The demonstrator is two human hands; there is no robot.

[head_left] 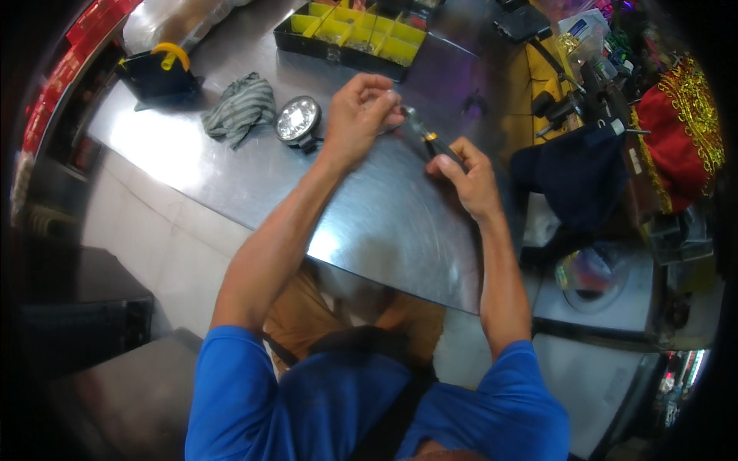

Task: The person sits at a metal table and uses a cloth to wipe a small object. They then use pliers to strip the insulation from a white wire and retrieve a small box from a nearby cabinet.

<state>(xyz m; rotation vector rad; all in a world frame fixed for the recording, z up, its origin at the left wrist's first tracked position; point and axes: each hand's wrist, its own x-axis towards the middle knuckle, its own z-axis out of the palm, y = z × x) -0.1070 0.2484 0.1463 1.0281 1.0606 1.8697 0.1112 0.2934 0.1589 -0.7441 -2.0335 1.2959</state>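
My left hand (360,119) is raised over the metal table, its thumb and fingers pinched together. Whatever they pinch is too small to make out. My right hand (475,184) is wrapped round the dark handles of a pair of pliers (433,140). The pliers' metal jaws point up and left, close to my left fingertips; whether they touch anything is unclear. Just left of my left wrist lies a round LED lamp (297,120) with a black rim, its clear lens facing up. Beside the lamp is a crumpled grey striped cloth (241,109).
Shiny metal table (392,238) in front of me. At its far side stands a black organizer box (350,37) with yellow compartments holding small parts. A dark box with a yellow handle (159,74) is at the far left. Dark cloth (578,173) and a red-and-gold fabric (667,142) crowd the right.
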